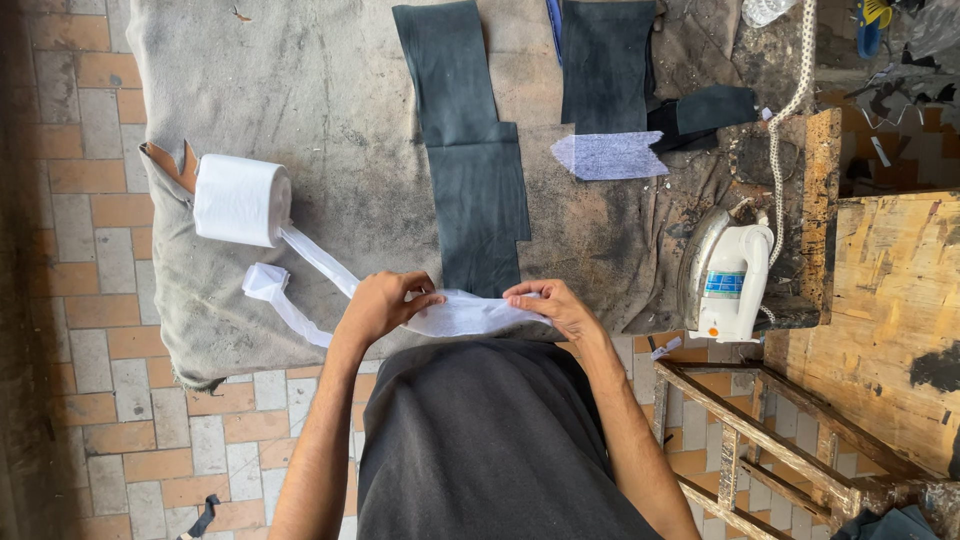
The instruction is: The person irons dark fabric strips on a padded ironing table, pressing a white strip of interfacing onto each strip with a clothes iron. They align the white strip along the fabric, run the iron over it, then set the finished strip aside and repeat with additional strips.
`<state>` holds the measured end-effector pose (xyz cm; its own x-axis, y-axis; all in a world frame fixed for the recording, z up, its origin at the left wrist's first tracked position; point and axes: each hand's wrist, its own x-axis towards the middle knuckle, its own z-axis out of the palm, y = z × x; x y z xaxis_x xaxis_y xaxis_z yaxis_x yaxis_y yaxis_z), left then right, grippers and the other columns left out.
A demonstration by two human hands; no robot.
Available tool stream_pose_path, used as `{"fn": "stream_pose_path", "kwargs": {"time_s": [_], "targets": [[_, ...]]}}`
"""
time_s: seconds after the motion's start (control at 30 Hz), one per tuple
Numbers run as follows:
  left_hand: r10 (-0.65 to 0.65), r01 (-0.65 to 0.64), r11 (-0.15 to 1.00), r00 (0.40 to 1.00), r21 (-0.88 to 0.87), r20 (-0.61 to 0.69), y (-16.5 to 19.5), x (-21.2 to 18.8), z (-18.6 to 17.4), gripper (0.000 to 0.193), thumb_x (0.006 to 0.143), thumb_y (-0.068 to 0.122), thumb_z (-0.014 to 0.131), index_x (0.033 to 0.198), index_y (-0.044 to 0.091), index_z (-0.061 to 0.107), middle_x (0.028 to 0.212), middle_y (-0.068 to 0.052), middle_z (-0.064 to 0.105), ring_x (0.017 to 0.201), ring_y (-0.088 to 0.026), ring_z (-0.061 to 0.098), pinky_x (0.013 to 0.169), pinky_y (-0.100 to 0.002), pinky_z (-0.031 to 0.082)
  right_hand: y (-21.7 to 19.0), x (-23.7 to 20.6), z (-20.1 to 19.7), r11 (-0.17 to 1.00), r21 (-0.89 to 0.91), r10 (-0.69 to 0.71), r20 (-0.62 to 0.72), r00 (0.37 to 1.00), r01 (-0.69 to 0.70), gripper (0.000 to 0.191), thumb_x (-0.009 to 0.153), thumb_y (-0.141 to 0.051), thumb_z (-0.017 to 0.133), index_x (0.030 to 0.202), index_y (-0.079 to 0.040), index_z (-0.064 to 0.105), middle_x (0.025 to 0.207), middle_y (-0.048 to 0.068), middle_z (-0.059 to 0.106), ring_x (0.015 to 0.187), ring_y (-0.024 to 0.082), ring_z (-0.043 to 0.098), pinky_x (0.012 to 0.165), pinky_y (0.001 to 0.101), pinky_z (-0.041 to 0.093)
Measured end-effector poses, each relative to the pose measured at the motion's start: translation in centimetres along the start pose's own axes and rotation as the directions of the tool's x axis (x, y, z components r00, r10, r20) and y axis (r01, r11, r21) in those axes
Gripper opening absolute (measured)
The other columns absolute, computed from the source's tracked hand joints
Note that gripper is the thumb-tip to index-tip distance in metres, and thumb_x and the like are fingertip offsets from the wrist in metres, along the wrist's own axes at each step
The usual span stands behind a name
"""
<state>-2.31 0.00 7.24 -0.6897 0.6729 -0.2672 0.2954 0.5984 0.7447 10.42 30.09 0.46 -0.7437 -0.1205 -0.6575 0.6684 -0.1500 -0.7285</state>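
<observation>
A big counter (330, 90) fills the middle, and a dirty grey cloth (250, 100) covers its top. The floor (90, 300) beside it is made of red and pale tiles. On the far right stands a wooden board (890, 300), and a wooden frame (770, 440) sits below it. A long dark piece of fabric (475, 170) lies flat on the counter, and a second dark piece (605, 65) lies just beside it, near the top. A white iron (730, 280) rests on the right edge of the counter, and a white cord (795, 90) runs up from it. A fat white roll (240, 200) lies on the left side of the counter. A white strip (470, 315) comes off the roll and reaches the near edge of the counter, just below the long dark piece. The left hand (385, 305) pinches the strip, with its fingers closed on it. The right hand (550, 305) holds the other end of the same stretch, and its fingers are closed on it too. Between the two hands the strip is spread out flat. A loose loop of the strip hangs near the roll. A small pale patch (610, 155) lies between the dark pieces.
</observation>
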Motion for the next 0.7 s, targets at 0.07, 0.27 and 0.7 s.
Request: {"fn": "stream_pose_path", "kwargs": {"time_s": [0.07, 0.27, 0.7], "targets": [[-0.029, 0.029, 0.999, 1.0, -0.022, -0.005, 0.2, -0.1, 0.0, 0.03, 0.088, 0.043, 0.072, 0.091, 0.014, 0.076, 0.068, -0.003, 0.075, 0.065, -0.02, 0.075, 0.059, -0.035, 0.054, 0.1, -0.1, -0.2, 0.994, -0.021, -0.103, 0.002, 0.995, 0.103, 0.032, 0.093, -0.02, 0.083, 0.116, 0.003, 0.078, 0.099, 0.013, 0.077, 0.091, 0.02, 0.068, 0.085, 0.0328, 0.055], [-0.046, 0.046, 0.998, 0.999, -0.031, -0.009, 0.2, -0.1, 0.2, 0.03, 0.088, 0.043, 0.072, 0.095, 0.014, 0.077, 0.07, -0.003, 0.076, 0.064, -0.02, 0.075, 0.059, -0.036, 0.055, -1.3, -0.8, 0.7, 0.994, 0.061, -0.095, 0.034, 0.995, 0.093, 0.036, 0.089, -0.028, 0.075, 0.115, -0.008, 0.061, 0.111, 0.006, 0.077, 0.108, 0.011, 0.072, 0.094, 0.0305, 0.059], [-0.041, 0.043, 0.994, 0.999, 0.105, -0.022, -1.7, -0.6, -0.3, 0.027, 0.083, 0.036, 0.077, 0.103, 0.018, 0.078, 0.085, -0.005, 0.078, 0.073, -0.024, 0.075, 0.064, -0.038, 0.058, -0.7, 0.3, 1.4, 0.984, -0.072, -0.175, -0.313, 0.933, 0.16, 0.05, 0.085, -0.003, 0.078, 0.132, -0.006, 0.06, 0.095, 0.013, 0.08, 0.081, 0.013, 0.076, 0.066, 0.0252, 0.061]]}}
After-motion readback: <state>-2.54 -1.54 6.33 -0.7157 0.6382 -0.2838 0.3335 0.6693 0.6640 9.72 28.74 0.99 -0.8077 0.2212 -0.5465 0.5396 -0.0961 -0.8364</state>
